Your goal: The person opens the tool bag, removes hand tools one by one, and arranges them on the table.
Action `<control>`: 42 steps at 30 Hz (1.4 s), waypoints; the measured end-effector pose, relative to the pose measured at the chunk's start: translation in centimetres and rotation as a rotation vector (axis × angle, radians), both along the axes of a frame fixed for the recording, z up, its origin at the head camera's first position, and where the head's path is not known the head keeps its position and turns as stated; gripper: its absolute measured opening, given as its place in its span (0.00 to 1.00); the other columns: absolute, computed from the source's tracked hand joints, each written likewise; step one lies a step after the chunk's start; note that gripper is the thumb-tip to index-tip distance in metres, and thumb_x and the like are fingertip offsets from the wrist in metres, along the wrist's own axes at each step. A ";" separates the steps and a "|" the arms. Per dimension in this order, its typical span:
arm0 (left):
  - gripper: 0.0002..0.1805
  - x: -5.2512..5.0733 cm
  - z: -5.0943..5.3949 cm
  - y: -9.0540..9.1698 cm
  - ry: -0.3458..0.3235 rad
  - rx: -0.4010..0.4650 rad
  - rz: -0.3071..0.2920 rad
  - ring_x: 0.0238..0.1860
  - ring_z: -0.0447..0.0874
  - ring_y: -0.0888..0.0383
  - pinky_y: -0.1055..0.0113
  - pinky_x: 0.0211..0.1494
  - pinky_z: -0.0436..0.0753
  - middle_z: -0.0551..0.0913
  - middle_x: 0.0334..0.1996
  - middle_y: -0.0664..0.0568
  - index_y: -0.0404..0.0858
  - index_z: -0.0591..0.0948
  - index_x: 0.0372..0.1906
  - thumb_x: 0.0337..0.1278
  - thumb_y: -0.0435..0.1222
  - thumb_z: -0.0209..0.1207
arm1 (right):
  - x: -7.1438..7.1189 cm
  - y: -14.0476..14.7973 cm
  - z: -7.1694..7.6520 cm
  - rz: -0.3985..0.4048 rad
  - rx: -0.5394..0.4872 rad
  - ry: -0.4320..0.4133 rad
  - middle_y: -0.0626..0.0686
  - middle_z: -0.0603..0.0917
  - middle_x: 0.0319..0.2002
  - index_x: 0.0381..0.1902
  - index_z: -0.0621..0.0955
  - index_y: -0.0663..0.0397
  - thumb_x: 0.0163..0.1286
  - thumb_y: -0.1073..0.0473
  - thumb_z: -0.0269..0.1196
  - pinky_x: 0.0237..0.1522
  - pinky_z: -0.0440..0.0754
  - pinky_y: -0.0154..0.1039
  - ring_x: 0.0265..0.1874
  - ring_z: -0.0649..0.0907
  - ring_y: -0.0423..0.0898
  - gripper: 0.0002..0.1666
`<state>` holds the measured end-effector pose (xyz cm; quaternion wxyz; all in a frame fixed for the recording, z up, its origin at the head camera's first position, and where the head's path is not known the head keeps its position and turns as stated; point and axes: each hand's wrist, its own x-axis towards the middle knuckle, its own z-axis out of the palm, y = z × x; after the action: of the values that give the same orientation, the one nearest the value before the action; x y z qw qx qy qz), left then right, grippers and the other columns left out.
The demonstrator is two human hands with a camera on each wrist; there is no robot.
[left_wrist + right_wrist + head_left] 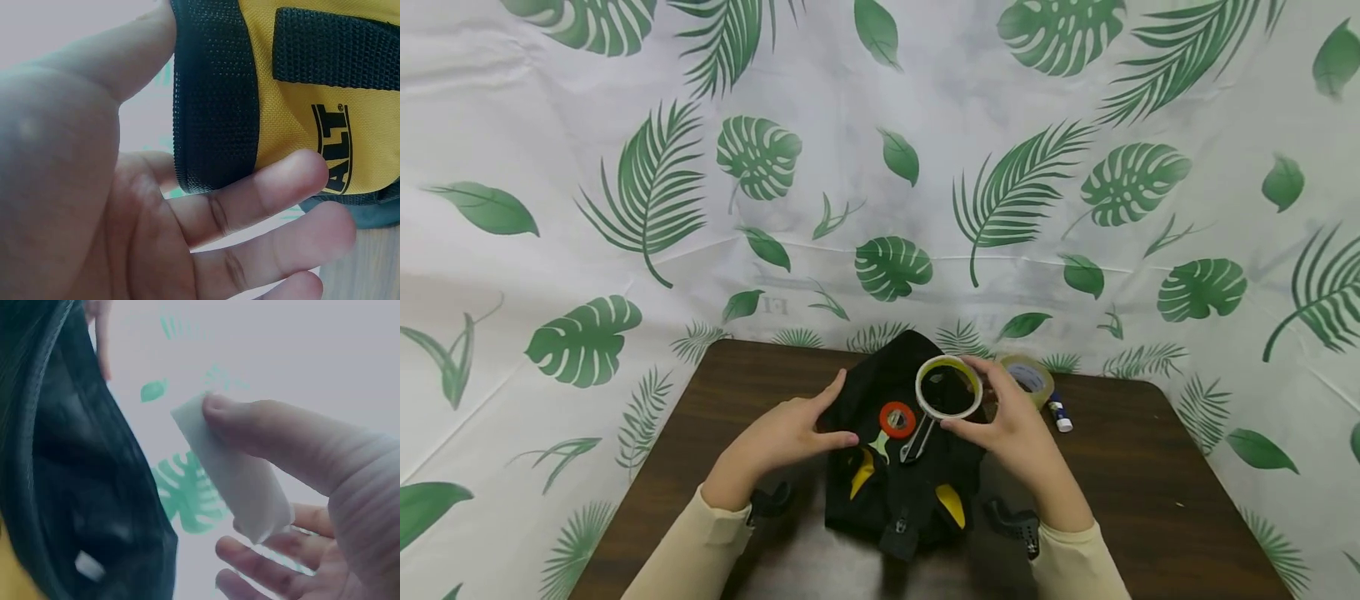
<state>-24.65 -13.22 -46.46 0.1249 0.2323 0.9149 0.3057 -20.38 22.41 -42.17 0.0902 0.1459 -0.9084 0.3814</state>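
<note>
A black and yellow tool bag (865, 517) is on the table, its dark inside facing up. My left hand (786, 437) holds the bag's left edge between thumb and fingers; in the left wrist view, fingers lie along its yellow side (290, 131). My right hand (1011, 421) pinches a white-rimmed roll of tape (928, 406) above the bag's right part. Edge-on in the right wrist view, the tape roll (234, 469) is apart from the bag wall (119, 481). A red ring-shaped roll (887, 409) and an adjustable wrench (913, 448) show within the bag's outline.
Right of the bag, a roll of clear tape (1043, 379) is beside a small blue and white glue stick (1060, 414). The dark wooden table (1150, 492) ends against a white cloth backdrop (850, 167) with green leaves.
</note>
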 end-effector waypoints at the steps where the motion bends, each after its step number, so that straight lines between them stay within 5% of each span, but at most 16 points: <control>1: 0.61 0.0 0.0 0.0 -0.001 -0.003 -0.004 0.54 0.92 0.51 0.42 0.68 0.84 0.90 0.41 0.51 0.57 0.44 0.91 0.66 0.72 0.62 | 0.2 0.4 0.0 -0.023 0.013 0.027 0.51 0.80 0.70 0.83 0.69 0.40 0.61 0.44 0.84 0.56 0.86 0.55 0.56 0.84 0.52 0.57; 5: 0.60 -0.1 0.1 -0.2 -0.004 -0.015 -0.002 0.54 0.92 0.51 0.42 0.70 0.83 0.90 0.40 0.49 0.57 0.43 0.91 0.67 0.71 0.62 | 0.6 2.2 0.3 -0.094 0.045 0.115 0.52 0.81 0.67 0.83 0.70 0.42 0.61 0.47 0.85 0.53 0.86 0.46 0.54 0.84 0.53 0.57; 10: 0.59 -0.1 0.0 0.0 0.007 -0.003 0.004 0.64 0.89 0.46 0.42 0.72 0.82 0.87 0.65 0.41 0.59 0.45 0.91 0.66 0.71 0.63 | 0.6 5.2 0.6 -0.157 -0.006 0.137 0.56 0.81 0.63 0.85 0.67 0.47 0.64 0.50 0.83 0.47 0.82 0.30 0.52 0.82 0.49 0.57; 16: 0.60 0.0 0.1 0.5 0.015 0.001 0.003 0.57 0.92 0.49 0.43 0.69 0.85 0.92 0.43 0.49 0.57 0.46 0.91 0.66 0.72 0.63 | -0.2 10.7 0.1 -0.320 0.004 0.187 0.57 0.81 0.59 0.84 0.67 0.50 0.64 0.52 0.83 0.40 0.76 0.24 0.46 0.77 0.40 0.56; 19: 0.60 0.0 0.1 0.5 0.023 0.005 0.001 0.58 0.92 0.49 0.43 0.69 0.84 0.92 0.47 0.46 0.56 0.47 0.91 0.66 0.72 0.63 | -0.4 13.6 -0.7 -0.406 -0.029 0.159 0.55 0.81 0.56 0.84 0.67 0.49 0.65 0.51 0.83 0.37 0.75 0.24 0.44 0.77 0.38 0.56; 22: 0.60 0.1 0.1 0.4 0.022 0.004 -0.012 0.60 0.91 0.49 0.43 0.70 0.84 0.90 0.61 0.44 0.57 0.46 0.91 0.66 0.71 0.63 | -0.5 16.2 -2.0 -0.478 -0.085 0.106 0.50 0.80 0.56 0.85 0.66 0.48 0.65 0.49 0.82 0.36 0.77 0.24 0.43 0.78 0.38 0.57; 30: 0.60 0.3 0.0 -0.2 0.005 -0.002 -0.039 0.57 0.91 0.54 0.44 0.71 0.84 0.88 0.63 0.47 0.62 0.41 0.91 0.66 0.71 0.63 | -1.8 20.9 -6.8 -0.667 -0.297 -0.018 0.49 0.78 0.65 0.87 0.63 0.44 0.66 0.52 0.82 0.40 0.79 0.18 0.48 0.79 0.30 0.59; 37: 0.61 0.2 0.0 -0.4 -0.019 -0.004 -0.057 0.46 0.90 0.60 0.44 0.69 0.85 0.89 0.39 0.55 0.61 0.40 0.91 0.66 0.70 0.64 | -2.7 23.3 -11.7 -0.783 -0.548 -0.103 0.42 0.76 0.55 0.85 0.60 0.56 0.63 0.55 0.84 0.37 0.79 0.19 0.45 0.79 0.31 0.62; 42: 0.61 0.2 0.0 -0.3 -0.018 0.004 -0.058 0.55 0.91 0.55 0.44 0.70 0.84 0.90 0.58 0.47 0.59 0.41 0.91 0.66 0.70 0.64 | -3.5 24.4 -15.1 -0.776 -0.607 -0.146 0.56 0.75 0.68 0.85 0.57 0.59 0.63 0.57 0.83 0.38 0.79 0.18 0.45 0.78 0.30 0.63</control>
<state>-24.50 -13.48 -46.46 0.1413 0.2563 0.9060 0.3059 -23.84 46.81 -57.26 0.1999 -0.2632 -0.7475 0.5762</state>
